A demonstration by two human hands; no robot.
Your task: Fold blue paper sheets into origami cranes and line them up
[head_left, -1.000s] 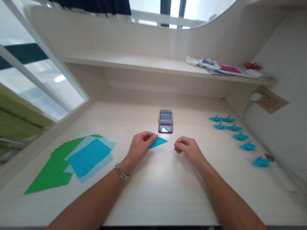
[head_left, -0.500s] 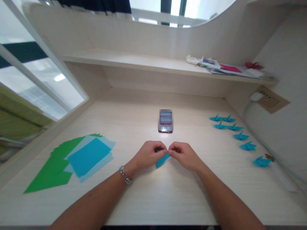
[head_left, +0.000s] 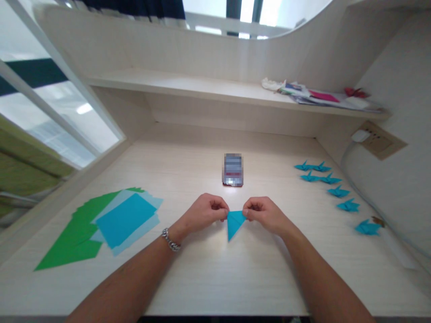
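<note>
A small folded piece of blue origami paper [head_left: 235, 223] hangs between my hands, its narrow point toward me and a crease across its upper part. My left hand [head_left: 209, 210] pinches the upper left corner between thumb and finger; a chain bracelet [head_left: 170, 240] is round that wrist. At the upper right corner, my right hand [head_left: 264, 214] holds the paper in the same kind of pinch. Whether the lower tip touches the desk I cannot tell.
Blue paper sheets [head_left: 126, 220] overlap green paper [head_left: 63, 240] on the left. Several folded blue paper cranes [head_left: 348, 205] line the right side, near a cable [head_left: 358, 190]. A phone-like, blurred device [head_left: 233, 169] lies beyond my hands. Papers [head_left: 313, 95] rest on the shelf.
My hands have moved apart, the right one slightly rightward. The blue paper between them has turned and now shows as a triangle with its point downward.
</note>
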